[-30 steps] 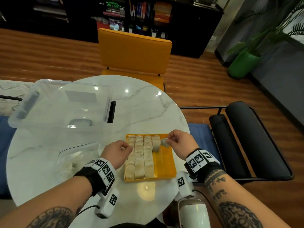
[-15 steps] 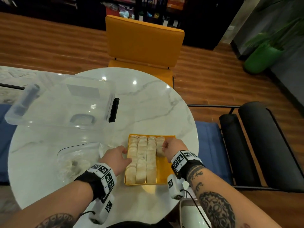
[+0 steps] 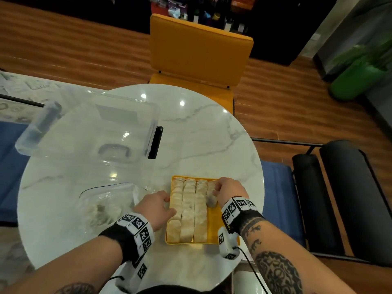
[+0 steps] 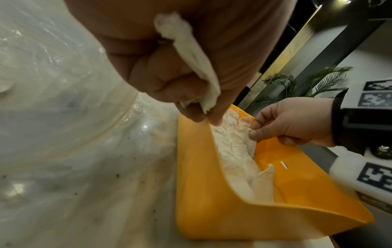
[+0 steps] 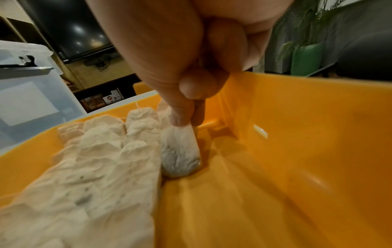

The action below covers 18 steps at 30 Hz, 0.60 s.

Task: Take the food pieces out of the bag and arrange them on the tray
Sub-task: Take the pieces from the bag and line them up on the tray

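The right hand (image 3: 228, 190) pinches a pale food piece (image 5: 180, 151) down in the yellow tray (image 3: 213, 221), beside the packed rows (image 3: 188, 209); the left hand (image 3: 154, 206) curls round another piece (image 4: 191, 55), mostly hidden in its fist. The clear bag (image 3: 106, 204) lies left of the tray; its contents are blurred.

Head view down over the tray (image 3: 214, 219); both wrist views close alongside it.

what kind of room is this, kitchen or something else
Probably a living or dining room in a home, not a kitchen: a round marble table with an orange chair, wood flooring, dark bookshelves and a potted plant.
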Available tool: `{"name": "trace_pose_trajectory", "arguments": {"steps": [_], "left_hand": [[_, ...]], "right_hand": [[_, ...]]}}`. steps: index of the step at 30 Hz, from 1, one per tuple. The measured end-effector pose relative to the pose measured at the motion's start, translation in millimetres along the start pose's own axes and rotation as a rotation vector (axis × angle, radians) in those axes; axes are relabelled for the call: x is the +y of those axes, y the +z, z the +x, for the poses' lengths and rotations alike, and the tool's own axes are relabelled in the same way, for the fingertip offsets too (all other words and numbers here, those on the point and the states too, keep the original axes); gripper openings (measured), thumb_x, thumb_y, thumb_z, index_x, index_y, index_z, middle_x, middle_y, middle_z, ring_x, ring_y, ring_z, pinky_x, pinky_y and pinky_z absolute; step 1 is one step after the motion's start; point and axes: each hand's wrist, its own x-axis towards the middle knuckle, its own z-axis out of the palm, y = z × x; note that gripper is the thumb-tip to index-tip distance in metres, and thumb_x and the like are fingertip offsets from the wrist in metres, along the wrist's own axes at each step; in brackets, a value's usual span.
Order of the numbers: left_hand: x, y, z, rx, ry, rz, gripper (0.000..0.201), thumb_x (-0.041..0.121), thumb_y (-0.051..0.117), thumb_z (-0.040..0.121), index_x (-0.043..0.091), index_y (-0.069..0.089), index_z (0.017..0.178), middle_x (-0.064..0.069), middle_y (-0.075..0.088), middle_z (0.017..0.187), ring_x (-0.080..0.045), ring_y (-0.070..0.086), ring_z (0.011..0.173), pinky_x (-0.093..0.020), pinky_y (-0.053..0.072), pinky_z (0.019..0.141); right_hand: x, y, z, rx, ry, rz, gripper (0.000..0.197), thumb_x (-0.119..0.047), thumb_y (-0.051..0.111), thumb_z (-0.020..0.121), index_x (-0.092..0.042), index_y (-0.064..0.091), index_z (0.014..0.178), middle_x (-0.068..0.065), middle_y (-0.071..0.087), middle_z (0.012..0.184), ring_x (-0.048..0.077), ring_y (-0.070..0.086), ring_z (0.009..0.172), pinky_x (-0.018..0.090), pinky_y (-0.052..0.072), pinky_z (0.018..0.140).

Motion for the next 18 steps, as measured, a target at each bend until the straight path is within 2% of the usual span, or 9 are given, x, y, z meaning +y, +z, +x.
{"name": "trace_pose_trajectory", "arguments": {"steps": [4,7,8,10,12,14,15,16,18], "left_hand": [[1.6,-3.8,-3.0,0.034,0.014,-0.009,0.037,0.045,0.063,0.089,0.024,0.058,0.119,0.001,0.066,0.102,-0.017,0.063,0.093,-0.026,0.047,0.073],[3.5,-8.9,-3.0,0.11,0.024,-0.107,0.024,0.04,0.05,0.098,0.02,0.062,0.106,0.003,0.065,0.085,-0.018,0.061,0.083,-0.028,0.046,0.071],[4.2,-10.2,-1.8,0.117,0.028,-0.16,0.026,0.037,0.046,0.1,0.017,0.063,0.101,0.002,0.065,0.083,-0.02,0.061,0.083,-0.03,0.048,0.073],[7.9,-12.8,-1.1,0.083,0.036,-0.311,0.03,0.03,0.042,0.102,0.013,0.067,0.097,0.0,0.067,0.092,-0.021,0.061,0.092,-0.032,0.047,0.081],[15.0,-14.3,-2.1,0.042,0.022,-0.498,0.034,0.029,0.041,0.102,0.015,0.07,0.095,0.003,0.067,0.099,-0.019,0.06,0.102,-0.03,0.041,0.084],[21.4,-14.3,-2.3,0.011,0.003,-0.631,0.042,0.037,0.037,0.103,0.018,0.072,0.091,0.002,0.068,0.103,-0.022,0.06,0.106,-0.033,0.042,0.092],[24.3,-13.7,-1.3,-0.01,-0.02,-0.716,0.048,0.044,0.035,0.103,0.02,0.074,0.087,-0.001,0.069,0.105,-0.024,0.062,0.106,-0.037,0.045,0.097],[28.1,-13.8,-2.2,-0.04,-0.064,-0.82,0.053,0.051,0.035,0.101,0.021,0.075,0.084,-0.005,0.07,0.106,-0.028,0.064,0.104,-0.042,0.049,0.097],[34.4,-14.4,-6.8,-0.103,-0.169,-1.022,0.059,0.06,0.035,0.098,0.018,0.075,0.084,-0.01,0.07,0.104,-0.029,0.065,0.087,-0.039,0.054,0.077]], "right_hand": [[0.5,-0.4,-4.2,0.031,-0.013,0.005,0.014,-0.02,0.063,0.087,-0.021,0.062,0.101,0.004,0.067,0.104,0.026,0.064,0.094,0.038,0.056,0.087],[2.3,-2.7,-11.0,0.073,-0.008,0.038,0.017,-0.024,0.064,0.09,-0.021,0.061,0.106,0.005,0.066,0.105,0.026,0.064,0.096,0.037,0.056,0.085],[2.8,-3.0,-14.2,0.097,-0.023,0.057,0.017,-0.026,0.064,0.091,-0.021,0.061,0.107,0.005,0.066,0.105,0.026,0.064,0.095,0.037,0.055,0.085],[0.8,-1.4,-25.8,0.137,-0.09,0.14,0.015,-0.03,0.064,0.092,-0.021,0.062,0.104,0.002,0.066,0.101,0.023,0.064,0.093,0.034,0.054,0.082],[-5.5,5.3,-43.8,0.135,-0.204,0.287,0.01,-0.034,0.067,0.09,-0.026,0.062,0.094,-0.006,0.066,0.094,0.014,0.062,0.089,0.026,0.05,0.078],[-14.6,16.6,-64.5,0.054,-0.315,0.431,0.012,-0.041,0.07,0.086,-0.033,0.061,0.085,-0.014,0.064,0.088,0.004,0.06,0.083,0.02,0.046,0.076],[-18.7,23.1,-73.7,0.005,-0.347,0.499,0.015,-0.046,0.071,0.084,-0.034,0.062,0.086,-0.014,0.065,0.087,0.002,0.06,0.08,0.023,0.049,0.076],[-22.7,28.7,-82.0,-0.03,-0.35,0.558,0.021,-0.052,0.071,0.081,-0.035,0.063,0.09,-0.012,0.066,0.087,0.003,0.061,0.077,0.027,0.051,0.074],[-27.9,36.8,-92.1,-0.038,-0.297,0.609,0.041,-0.061,0.072,0.075,-0.031,0.063,0.102,-0.008,0.067,0.09,0.01,0.065,0.072,0.028,0.052,0.068]]}}
